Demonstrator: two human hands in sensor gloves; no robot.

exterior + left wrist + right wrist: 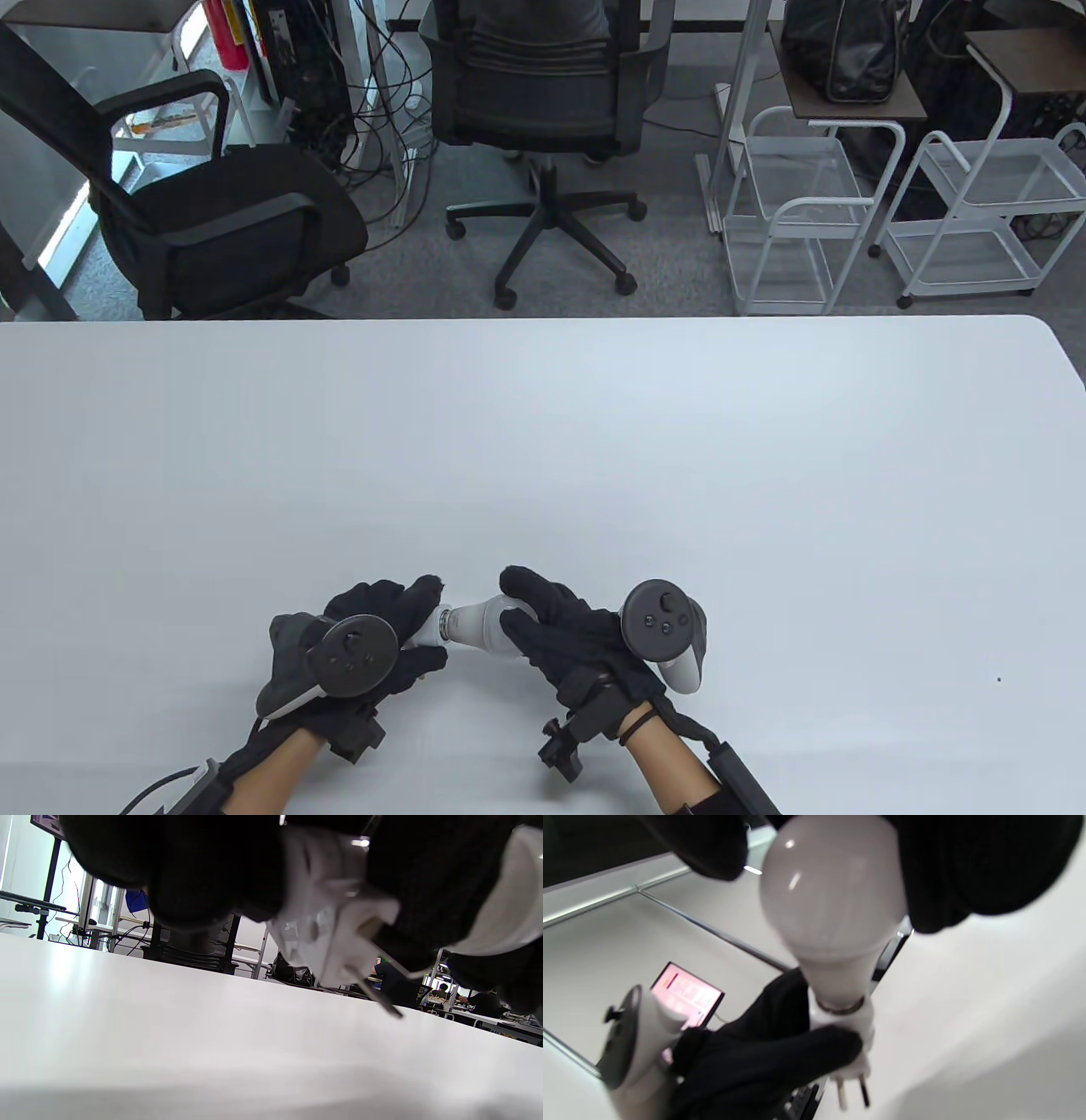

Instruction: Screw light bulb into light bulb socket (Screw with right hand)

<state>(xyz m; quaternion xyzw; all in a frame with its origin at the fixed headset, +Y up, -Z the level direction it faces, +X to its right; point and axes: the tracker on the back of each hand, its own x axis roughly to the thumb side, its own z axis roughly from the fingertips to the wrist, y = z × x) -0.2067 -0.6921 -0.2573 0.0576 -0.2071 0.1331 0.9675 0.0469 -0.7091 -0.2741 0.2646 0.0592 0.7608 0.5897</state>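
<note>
A white light bulb [479, 626] lies sideways between my hands, just above the white table [594, 441] near its front edge. Its metal thread sits in the white plug-in socket [422, 634]. My left hand [373, 645] grips the socket; the left wrist view shows the socket body [326, 921] and its two prongs under my fingers. My right hand [551, 624] grips the bulb's round end. In the right wrist view the bulb [835, 904] runs down into the socket [848, 1027], with my left fingers [780, 1056] wrapped around it.
The tabletop stretches wide to the back and both sides. Beyond its far edge stand black office chairs [212, 212], white wire carts [797, 212] and cables on the floor.
</note>
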